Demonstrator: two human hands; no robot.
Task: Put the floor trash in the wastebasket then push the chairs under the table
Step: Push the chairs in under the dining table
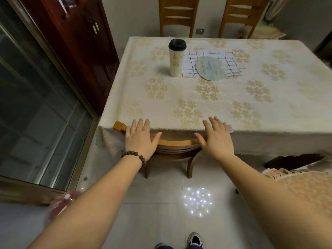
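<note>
Left hand (140,137) flat and spread, fingers straight, palm pressing on the curved top rail of the chair (175,143); a bracelet (133,156) of dark beads around its wrist. Right hand (216,137) likewise flat and spread, fingers straight and apart, resting on the same rail at its other end; neither hand curled round anything. Between the two hands, the bare middle of the wooden rail; just beyond the fingertips, the near edge of the table (242,108) under a cream cloth with gold flowers; chair seat tucked below that edge, back legs showing on the floor tiles beneath the wrists. Well beyond the left hand, upright on the cloth, a tall white cup (175,59) with a black lid; just beside it, further toward the right hand's side, a checked cloth (212,59) with a pale round fan (211,68) lying on it. Far beyond both hands, across the table, two more wooden chairs (177,15). Near the left forearm, low and blurred, a reddish wastebasket (61,203) with a plastic liner; near the right forearm, another cushioned chair seat (296,186).
</note>
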